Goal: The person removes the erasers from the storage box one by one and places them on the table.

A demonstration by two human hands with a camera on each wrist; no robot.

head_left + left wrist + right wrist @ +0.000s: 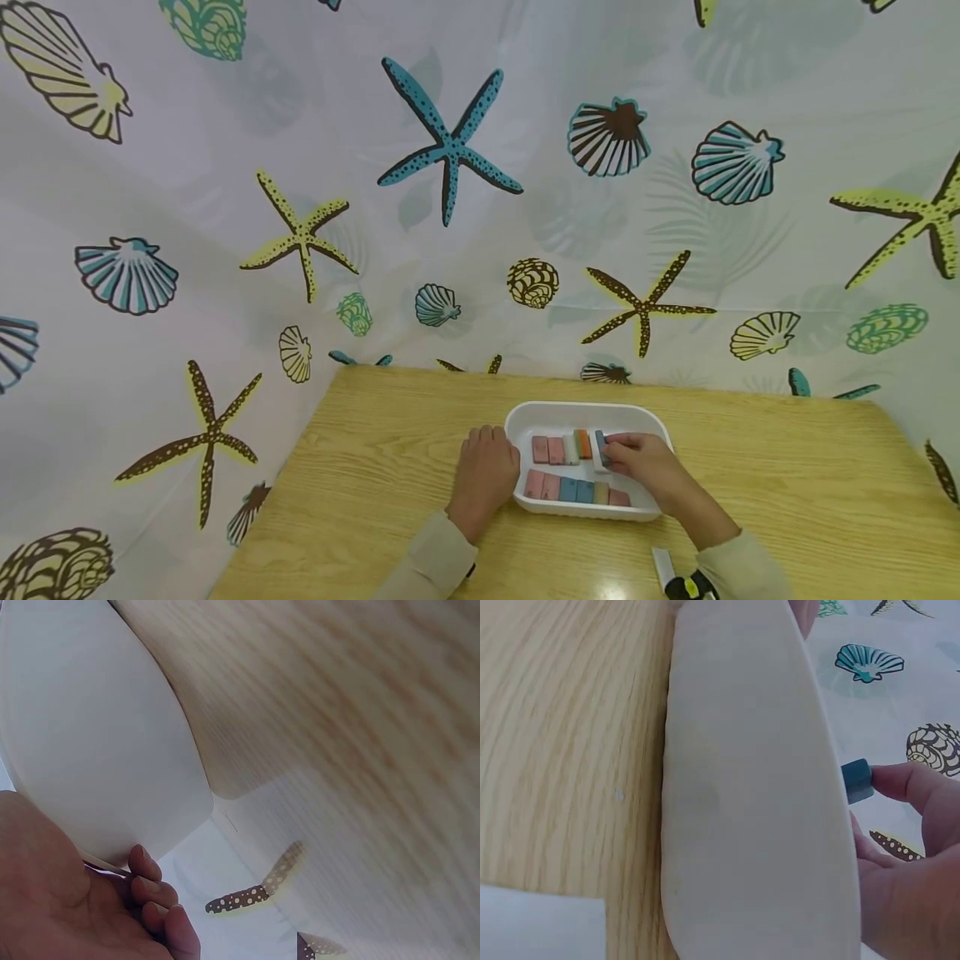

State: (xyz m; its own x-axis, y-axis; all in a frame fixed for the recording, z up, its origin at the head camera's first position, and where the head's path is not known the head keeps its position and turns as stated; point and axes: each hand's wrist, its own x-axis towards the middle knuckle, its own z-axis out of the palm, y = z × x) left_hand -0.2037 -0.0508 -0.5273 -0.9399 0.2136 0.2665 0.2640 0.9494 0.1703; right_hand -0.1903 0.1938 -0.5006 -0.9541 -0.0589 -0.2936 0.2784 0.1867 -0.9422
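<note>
The right hand (651, 463) pinches a blue block (857, 781); only the head view shows rows of blocks (567, 489) in the tray (588, 509). The left hand's (487, 468) grip I cannot tell.

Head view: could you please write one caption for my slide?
Left hand at a white tray, right hand holding a blue block near other coloured blocks.

Reaches both arms (435, 557) forward from the lower edge of the head view, sleeved in pale cloth down to the wrists (467, 517). Holds the left grip (486, 467) back upward, knuckles away from the body; in the left wrist view, curls the fingers (156, 891) in toward the palm (37, 892). Slants the right forearm (697, 508) inward to the left, and pinches with the right grip (647, 462) at the fingertips.
</note>
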